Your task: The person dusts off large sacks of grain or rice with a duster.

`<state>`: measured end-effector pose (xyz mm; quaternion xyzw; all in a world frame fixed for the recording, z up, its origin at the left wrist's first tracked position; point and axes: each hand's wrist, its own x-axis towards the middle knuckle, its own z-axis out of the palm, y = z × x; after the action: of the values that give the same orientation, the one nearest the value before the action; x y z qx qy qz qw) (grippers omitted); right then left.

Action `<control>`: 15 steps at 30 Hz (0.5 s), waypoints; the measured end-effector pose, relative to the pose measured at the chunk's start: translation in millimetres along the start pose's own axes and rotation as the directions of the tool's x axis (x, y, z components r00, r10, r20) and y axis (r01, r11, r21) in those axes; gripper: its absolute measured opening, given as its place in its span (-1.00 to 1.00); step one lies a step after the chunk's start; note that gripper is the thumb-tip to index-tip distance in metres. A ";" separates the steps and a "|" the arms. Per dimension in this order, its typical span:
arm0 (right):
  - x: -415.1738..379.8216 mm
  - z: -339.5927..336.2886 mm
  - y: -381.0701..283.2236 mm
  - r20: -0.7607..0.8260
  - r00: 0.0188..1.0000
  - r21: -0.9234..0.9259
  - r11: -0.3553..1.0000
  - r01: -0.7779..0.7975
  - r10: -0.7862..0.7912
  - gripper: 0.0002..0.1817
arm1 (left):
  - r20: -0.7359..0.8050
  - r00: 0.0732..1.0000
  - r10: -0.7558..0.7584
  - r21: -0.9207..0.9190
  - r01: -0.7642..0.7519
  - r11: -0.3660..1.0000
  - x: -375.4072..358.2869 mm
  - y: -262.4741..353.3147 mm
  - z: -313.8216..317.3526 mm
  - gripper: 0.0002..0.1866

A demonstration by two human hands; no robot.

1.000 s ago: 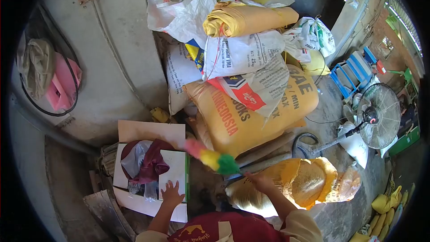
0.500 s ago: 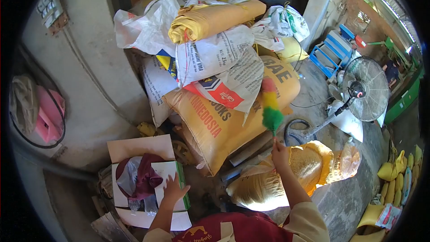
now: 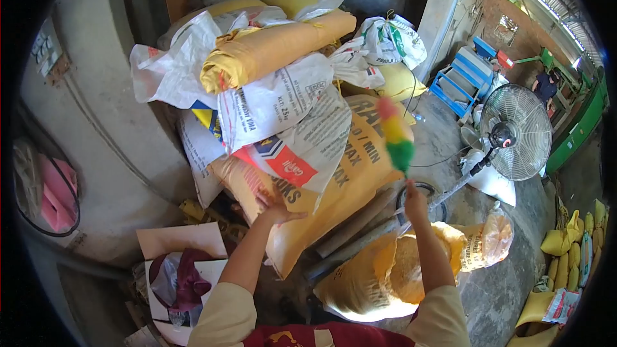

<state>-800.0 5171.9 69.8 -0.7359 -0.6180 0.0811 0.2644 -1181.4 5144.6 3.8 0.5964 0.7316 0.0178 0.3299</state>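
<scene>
My right hand is closed round the handle of a feather duster, whose red, yellow and green head points up, in front of the large orange sack's right side. My left hand has its fingers spread and holds nothing; it is over the lower left part of the large orange sack. White printed sacks and a rolled yellow sack lie on top of that sack. Below my right hand is an open sack of grain.
A cardboard box with maroon cloth stands at the lower left. A standing fan and a blue metal frame are at the right. Yellow sacks lie at the far right. A person is in the background.
My left hand has moved from beside the box up to the large orange sack. My right hand has risen slightly with the duster, and the view has shifted.
</scene>
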 end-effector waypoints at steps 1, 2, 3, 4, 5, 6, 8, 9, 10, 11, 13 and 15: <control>1.8 -1.0 -5.8 0.118 0.990 -0.043 0.996 0.076 -0.070 -0.64 | 0.063 0.997 -0.034 0.101 0.028 0.994 -14.2 18.2 -7.9 0.38; 5.5 -0.1 -4.8 0.242 0.961 -0.078 0.985 0.153 -0.130 -0.63 | 0.127 0.989 -0.077 0.204 0.050 0.978 -19.9 29.6 -10.4 0.39; 18.4 12.0 13.1 0.273 0.954 -0.038 0.989 0.142 -0.127 -0.63 | 0.115 0.987 -0.113 0.279 0.077 0.957 -13.0 29.3 -5.7 0.44; 28.5 15.6 23.3 0.286 0.951 -0.039 0.990 0.135 -0.118 -0.63 | 0.128 0.984 -0.121 0.282 0.080 0.956 -9.0 25.4 -0.6 0.44; 45.2 17.7 31.8 0.197 0.980 -0.048 0.998 0.033 -0.023 -0.65 | 0.121 0.979 -0.162 0.246 0.129 0.961 -5.2 21.4 3.3 0.45; 64.0 19.7 42.0 0.101 0.993 -0.044 0.997 -0.064 0.068 -0.67 | 0.107 0.974 -0.202 0.207 0.177 0.962 0.8 17.8 5.5 0.47; 95.6 47.8 79.3 -0.070 0.997 0.068 0.997 0.032 -0.027 -0.67 | 0.089 0.973 -0.215 0.222 0.191 0.956 10.2 10.1 16.6 0.49; 101.1 41.4 65.8 -0.043 0.998 0.025 0.999 -0.039 0.040 -0.66 | 0.078 0.975 -0.208 0.196 0.190 0.962 9.5 10.2 16.8 0.50; 99.8 33.2 49.2 -0.017 0.994 -0.023 0.994 -0.110 0.110 -0.65 | 0.068 0.977 -0.202 0.170 0.188 0.967 9.3 8.7 18.0 0.50; 94.5 29.4 30.3 0.037 0.998 -0.146 0.989 -0.035 0.041 -0.64 | 0.064 0.978 -0.199 0.159 0.187 0.970 12.2 5.4 21.3 0.50; 110.2 36.3 41.9 0.108 0.993 -0.174 0.983 0.063 -0.044 -0.64 | 0.056 0.974 -0.220 0.093 0.214 0.972 4.2 16.0 8.8 0.48; 117.1 27.7 39.3 0.164 0.985 -0.276 0.955 0.105 -0.061 -0.64 | 0.056 0.956 -0.289 0.076 0.285 0.956 1.1 19.8 9.5 0.45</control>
<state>-752.2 5287.7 51.4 -0.7311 -0.6722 0.0368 0.1111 -1159.7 5147.7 4.1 0.4947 0.7992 -0.0746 0.3331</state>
